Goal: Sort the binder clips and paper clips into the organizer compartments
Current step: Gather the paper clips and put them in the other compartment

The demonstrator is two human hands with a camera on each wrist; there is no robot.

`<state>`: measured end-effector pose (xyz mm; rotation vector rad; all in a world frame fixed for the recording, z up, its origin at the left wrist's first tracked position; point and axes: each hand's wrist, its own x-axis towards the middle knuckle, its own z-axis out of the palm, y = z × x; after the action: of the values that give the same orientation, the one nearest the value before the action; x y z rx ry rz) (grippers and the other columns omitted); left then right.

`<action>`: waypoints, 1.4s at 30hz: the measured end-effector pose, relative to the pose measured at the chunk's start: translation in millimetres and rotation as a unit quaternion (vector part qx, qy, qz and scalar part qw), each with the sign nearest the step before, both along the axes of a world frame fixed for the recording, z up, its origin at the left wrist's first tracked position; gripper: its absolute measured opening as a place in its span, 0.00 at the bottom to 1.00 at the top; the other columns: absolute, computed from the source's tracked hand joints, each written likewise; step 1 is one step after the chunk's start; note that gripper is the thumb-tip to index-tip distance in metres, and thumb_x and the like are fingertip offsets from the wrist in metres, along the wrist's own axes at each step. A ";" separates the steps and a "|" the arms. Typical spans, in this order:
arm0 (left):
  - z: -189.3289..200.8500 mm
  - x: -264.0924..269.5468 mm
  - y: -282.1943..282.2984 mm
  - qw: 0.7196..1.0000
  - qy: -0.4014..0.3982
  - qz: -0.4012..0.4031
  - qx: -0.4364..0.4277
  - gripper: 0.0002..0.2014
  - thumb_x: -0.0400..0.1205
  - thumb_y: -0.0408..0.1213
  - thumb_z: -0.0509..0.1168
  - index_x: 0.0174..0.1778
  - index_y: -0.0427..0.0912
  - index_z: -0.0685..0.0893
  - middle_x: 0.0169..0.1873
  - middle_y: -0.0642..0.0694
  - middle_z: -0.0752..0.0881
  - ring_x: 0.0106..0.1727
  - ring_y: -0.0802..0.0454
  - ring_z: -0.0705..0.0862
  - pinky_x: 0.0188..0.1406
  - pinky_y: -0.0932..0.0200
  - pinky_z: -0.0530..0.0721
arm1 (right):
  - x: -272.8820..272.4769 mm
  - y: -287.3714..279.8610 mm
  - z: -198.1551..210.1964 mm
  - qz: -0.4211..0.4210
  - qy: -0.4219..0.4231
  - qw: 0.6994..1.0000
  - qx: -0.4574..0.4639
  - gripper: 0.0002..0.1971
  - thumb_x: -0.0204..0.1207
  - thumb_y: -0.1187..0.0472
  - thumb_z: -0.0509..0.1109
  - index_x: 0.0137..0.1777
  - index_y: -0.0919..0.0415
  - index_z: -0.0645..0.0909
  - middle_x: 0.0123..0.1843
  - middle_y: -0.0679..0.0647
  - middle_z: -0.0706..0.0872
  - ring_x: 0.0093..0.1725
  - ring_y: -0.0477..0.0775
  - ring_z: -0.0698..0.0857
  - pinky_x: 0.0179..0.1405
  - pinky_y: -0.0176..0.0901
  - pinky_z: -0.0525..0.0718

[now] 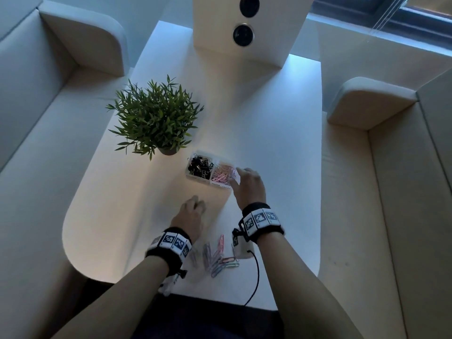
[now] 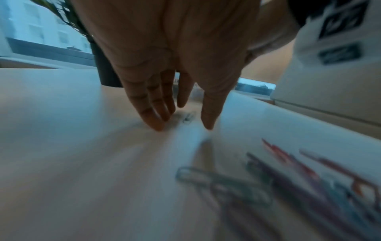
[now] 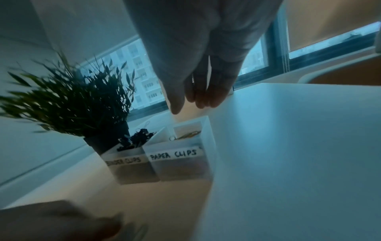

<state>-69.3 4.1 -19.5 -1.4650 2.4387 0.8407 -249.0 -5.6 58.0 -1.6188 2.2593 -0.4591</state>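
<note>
A clear two-compartment organizer (image 1: 193, 176) stands mid-table. Its left compartment, labelled binder clips (image 3: 132, 143), holds black ones (image 1: 199, 165). The right one, labelled paper clips (image 3: 175, 154), holds pink and purple ones (image 1: 222, 176). My right hand (image 1: 236, 176) hovers over the paper clip compartment's right edge, fingers (image 3: 206, 101) relaxed and nothing between them. My left hand (image 1: 198, 204) reaches down to the table in front of the organizer, fingers (image 2: 158, 125) straight. One small clip (image 2: 188, 118) lies between them and the thumb. Several loose coloured paper clips (image 1: 217, 258) lie between my wrists.
A potted plant (image 1: 156, 118) stands just left of and behind the organizer. A white block with two round sockets (image 1: 247, 28) fills the table's far end. Pale sofas flank the table (image 1: 281, 143). A black cable (image 1: 255, 277) runs off the near edge.
</note>
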 end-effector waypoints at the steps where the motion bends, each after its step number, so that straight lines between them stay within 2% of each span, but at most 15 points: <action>1: 0.5 -1.4 2.3 0.999 0.001 -0.022 -0.028 0.23 0.78 0.33 0.63 0.70 0.39 0.70 0.74 0.39 0.63 0.71 0.41 0.67 0.69 0.51 0.75 | 0.9 15.9 -3.0 -0.013 -0.028 0.999 0.011 0.17 0.75 0.58 0.71 0.62 0.63 0.81 0.52 0.61 0.85 0.50 0.61 0.83 0.47 0.49 0.83; 5: 10.4 0.9 1.8 0.997 0.019 -0.057 -0.054 0.17 0.78 0.28 0.61 0.63 0.37 0.74 0.66 0.41 0.69 0.65 0.41 0.73 0.55 0.51 0.84 | 11.6 106.7 -27.0 0.068 -0.028 0.981 0.180 0.29 0.73 0.54 0.69 0.74 0.49 0.66 0.60 0.55 0.76 0.59 0.58 0.79 0.49 0.50 0.82; 8: 24.0 20.9 14.2 0.999 -0.004 -0.040 -0.006 0.39 0.75 0.43 0.66 0.79 0.46 0.53 0.75 0.39 0.62 0.69 0.39 0.70 0.60 0.48 0.81 | 18.3 164.5 -43.8 0.090 -0.018 0.967 0.239 0.39 0.69 0.64 0.67 0.78 0.45 0.54 0.65 0.54 0.68 0.60 0.59 0.74 0.44 0.49 0.84; 11: 31.8 39.9 45.8 0.997 -0.040 -0.010 0.058 0.60 0.62 0.64 0.72 0.78 0.54 0.36 0.68 0.38 0.66 0.55 0.38 0.80 0.51 0.45 0.84 | 30.6 182.6 -56.5 0.085 -0.024 0.965 0.246 0.48 0.65 0.58 0.73 0.81 0.50 0.48 0.67 0.54 0.63 0.60 0.58 0.71 0.48 0.46 0.84; 13: 25.4 39.8 68.0 0.993 -0.066 -0.026 0.090 0.64 0.60 0.66 0.72 0.78 0.50 0.32 0.67 0.38 0.64 0.55 0.39 0.81 0.52 0.48 0.82 | 46.0 176.3 -63.4 0.073 -0.032 0.972 0.220 0.46 0.66 0.54 0.72 0.81 0.55 0.51 0.66 0.56 0.65 0.60 0.59 0.72 0.53 0.45 0.82; 17: 10.3 18.0 76.5 0.997 -0.041 -0.038 0.045 0.48 0.74 0.51 0.66 0.80 0.41 0.41 0.67 0.37 0.67 0.54 0.39 0.82 0.48 0.53 0.80 | 74.3 143.4 -69.0 0.045 -0.074 0.986 0.143 0.31 0.67 0.63 0.71 0.71 0.55 0.64 0.58 0.58 0.73 0.52 0.61 0.77 0.48 0.46 0.83; 20: 11.2 6.0 59.2 0.997 0.005 0.022 0.073 0.40 0.75 0.39 0.66 0.79 0.46 0.51 0.62 0.38 0.71 0.51 0.35 0.83 0.47 0.48 0.81 | 81.1 117.0 -64.8 0.056 -0.112 0.985 0.120 0.34 0.70 0.73 0.66 0.76 0.54 0.64 0.55 0.58 0.74 0.50 0.59 0.76 0.49 0.47 0.83; 25: 10.6 13.6 28.7 0.991 0.097 0.064 0.065 0.42 0.70 0.44 0.72 0.78 0.50 0.59 0.66 0.40 0.74 0.62 0.39 0.78 0.56 0.47 0.81 | 63.8 90.6 -61.6 0.051 -0.157 0.985 0.040 0.26 0.66 0.78 0.65 0.65 0.61 0.78 0.57 0.59 0.80 0.53 0.59 0.81 0.55 0.49 0.84; 28: 15.8 28.8 21.5 0.988 0.136 0.066 0.010 0.38 0.71 0.38 0.70 0.77 0.48 0.63 0.70 0.39 0.72 0.64 0.39 0.78 0.56 0.48 0.83 | 43.1 103.7 -57.9 0.003 -0.133 0.991 0.028 0.26 0.69 0.72 0.71 0.69 0.62 0.75 0.60 0.56 0.79 0.59 0.55 0.78 0.58 0.48 0.83; 30: 21.9 36.5 16.8 0.993 0.114 0.025 -0.033 0.39 0.70 0.29 0.68 0.77 0.46 0.61 0.72 0.38 0.68 0.64 0.38 0.77 0.53 0.52 0.83 | 38.9 117.9 -55.3 -0.013 -0.117 0.990 0.074 0.31 0.70 0.58 0.74 0.73 0.60 0.71 0.60 0.55 0.77 0.60 0.55 0.77 0.60 0.45 0.81; 32: 17.2 35.7 8.1 0.991 0.067 -0.082 -0.078 0.47 0.67 0.21 0.67 0.79 0.48 0.53 0.79 0.38 0.56 0.74 0.38 0.66 0.63 0.51 0.78 | 50.6 126.8 -53.3 -0.016 -0.093 0.987 0.133 0.40 0.67 0.42 0.74 0.74 0.60 0.66 0.61 0.56 0.75 0.60 0.57 0.76 0.58 0.46 0.80; 35: 4.8 21.2 -14.5 0.963 -0.012 -0.250 -0.094 0.50 0.67 0.20 0.67 0.79 0.54 0.49 0.82 0.43 0.44 0.80 0.39 0.53 0.70 0.44 0.72 | 83.4 123.7 -53.6 -0.025 -0.065 0.982 0.176 0.47 0.61 0.32 0.71 0.72 0.62 0.63 0.60 0.57 0.73 0.58 0.60 0.75 0.54 0.50 0.82; 37: 7.6 12.7 -28.4 0.942 -0.052 -0.316 -0.098 0.38 0.70 0.30 0.70 0.73 0.55 0.61 0.81 0.44 0.53 0.77 0.41 0.59 0.63 0.44 0.79 | 101.9 112.2 -57.1 -0.042 -0.058 0.985 0.159 0.42 0.62 0.38 0.72 0.69 0.64 0.65 0.58 0.58 0.74 0.54 0.61 0.75 0.53 0.50 0.82; 40: 19.5 4.9 -34.5 0.935 -0.074 -0.333 -0.093 0.15 0.77 0.37 0.65 0.60 0.50 0.78 0.69 0.45 0.73 0.69 0.44 0.71 0.56 0.52 0.81 | 112.9 93.2 -61.5 -0.019 -0.018 0.989 0.148 0.22 0.72 0.60 0.49 0.61 0.69 0.72 0.52 0.63 0.76 0.46 0.61 0.74 0.46 0.47 0.80; 42: 14.4 4.4 -36.7 0.922 -0.075 -0.360 -0.123 0.14 0.80 0.39 0.59 0.58 0.41 0.82 0.64 0.40 0.77 0.65 0.42 0.75 0.61 0.51 0.78 | 110.1 85.7 -66.4 -0.023 -0.015 0.992 0.124 0.16 0.74 0.67 0.51 0.56 0.66 0.76 0.49 0.62 0.78 0.45 0.60 0.76 0.40 0.46 0.81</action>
<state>-65.0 -32.6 -5.2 -0.5385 2.7076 0.2567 -138.9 80.1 -8.4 -1.4292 2.2341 -0.2018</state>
